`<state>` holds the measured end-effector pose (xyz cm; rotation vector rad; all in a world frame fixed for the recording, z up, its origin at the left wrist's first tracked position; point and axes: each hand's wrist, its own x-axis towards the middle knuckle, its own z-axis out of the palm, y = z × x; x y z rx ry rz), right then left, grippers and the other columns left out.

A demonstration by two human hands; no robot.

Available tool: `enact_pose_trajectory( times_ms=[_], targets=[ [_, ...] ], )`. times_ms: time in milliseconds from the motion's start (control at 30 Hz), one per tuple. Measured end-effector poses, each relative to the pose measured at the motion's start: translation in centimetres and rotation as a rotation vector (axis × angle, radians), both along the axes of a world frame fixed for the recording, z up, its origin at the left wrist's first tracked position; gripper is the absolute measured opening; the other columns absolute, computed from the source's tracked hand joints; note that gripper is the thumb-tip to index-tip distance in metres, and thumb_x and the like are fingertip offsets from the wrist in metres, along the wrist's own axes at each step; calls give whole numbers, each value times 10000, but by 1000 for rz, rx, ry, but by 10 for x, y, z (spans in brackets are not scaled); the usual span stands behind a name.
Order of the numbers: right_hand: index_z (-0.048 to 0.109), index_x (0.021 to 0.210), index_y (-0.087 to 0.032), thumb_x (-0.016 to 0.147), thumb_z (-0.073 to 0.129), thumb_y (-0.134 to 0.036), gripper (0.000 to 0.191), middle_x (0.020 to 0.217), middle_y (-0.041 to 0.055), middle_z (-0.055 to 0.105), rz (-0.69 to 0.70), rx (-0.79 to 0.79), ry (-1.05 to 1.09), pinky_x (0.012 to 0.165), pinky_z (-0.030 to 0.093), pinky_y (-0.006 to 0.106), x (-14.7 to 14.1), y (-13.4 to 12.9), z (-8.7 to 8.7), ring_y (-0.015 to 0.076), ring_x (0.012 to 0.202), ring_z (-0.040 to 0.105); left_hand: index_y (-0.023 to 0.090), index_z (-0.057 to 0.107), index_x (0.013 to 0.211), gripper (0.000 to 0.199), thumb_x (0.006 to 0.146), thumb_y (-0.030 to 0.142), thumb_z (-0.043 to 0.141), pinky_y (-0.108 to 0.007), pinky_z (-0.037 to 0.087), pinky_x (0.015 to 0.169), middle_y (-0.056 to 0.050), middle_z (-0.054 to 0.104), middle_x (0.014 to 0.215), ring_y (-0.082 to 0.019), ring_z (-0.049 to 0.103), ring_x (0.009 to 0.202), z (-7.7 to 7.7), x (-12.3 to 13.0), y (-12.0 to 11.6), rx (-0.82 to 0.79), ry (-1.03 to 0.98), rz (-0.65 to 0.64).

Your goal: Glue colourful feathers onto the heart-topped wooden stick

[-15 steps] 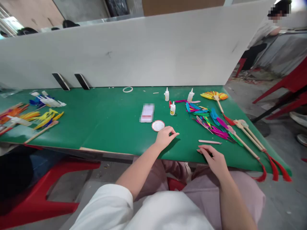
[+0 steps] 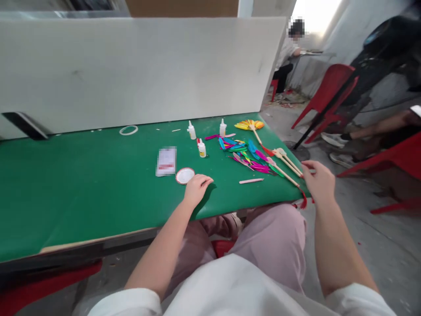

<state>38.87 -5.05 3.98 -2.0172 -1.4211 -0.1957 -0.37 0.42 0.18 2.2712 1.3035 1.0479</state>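
My left hand (image 2: 197, 189) rests just right of a small round white dish (image 2: 185, 176) with a red rim. Its fingers are pressed together, and anything between them is too small to make out. At the table's right end, my right hand (image 2: 319, 180) has its thumb and fingers closed at the lower end of the paired wooden handles (image 2: 288, 162), partly covering them and their red tassels. Beside these lies another wooden handle (image 2: 284, 172) with a red tassel. Colourful feathers (image 2: 243, 151) are heaped to its left, and a pale flat stick (image 2: 251, 181) lies nearer me.
Three white glue bottles (image 2: 201, 149) stand mid-table. A yellow feather fan (image 2: 250, 125) lies at the far right corner. Left of the dish is a blurred phone-like rectangle (image 2: 166, 161); a white ring (image 2: 128, 130) lies near the white partition (image 2: 141, 70). Red chairs (image 2: 332, 94) and people are beyond the table.
My right hand has moved right, from near the flat stick to the wooden handles' tasselled end. My left hand stays beside the dish. The view has swung right.
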Motion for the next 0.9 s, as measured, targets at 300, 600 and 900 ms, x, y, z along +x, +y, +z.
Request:
enact_pose_trajectory(
  times_ms=[300, 600, 900],
  targets=[
    [650, 953, -202, 795, 468, -454, 348, 914, 76, 634, -47, -503, -104, 661, 387, 295, 35, 30, -4, 202, 818, 563, 221, 667, 980, 255, 868, 280, 446, -330, 472, 760, -43, 661, 850, -172, 585, 797, -5, -4, 3, 61, 15, 21],
    [648, 789, -177, 788, 527, -404, 258, 891, 109, 602, -22, -538, -174, 722, 385, 313, 17, 42, -14, 230, 872, 548, 211, 627, 1071, 286, 874, 235, 421, -305, 487, 743, -33, 680, 892, -162, 605, 812, -6, -4, 2, 32, 16, 1],
    [635, 824, -187, 830, 404, -378, 300, 867, 110, 646, -119, -444, -41, 624, 372, 300, 5, 27, -2, 222, 776, 582, 222, 665, 876, 222, 859, 336, 476, -328, 482, 757, -32, 694, 871, -183, 619, 811, -6, -4, 1, 21, 6, 56]
  ],
)
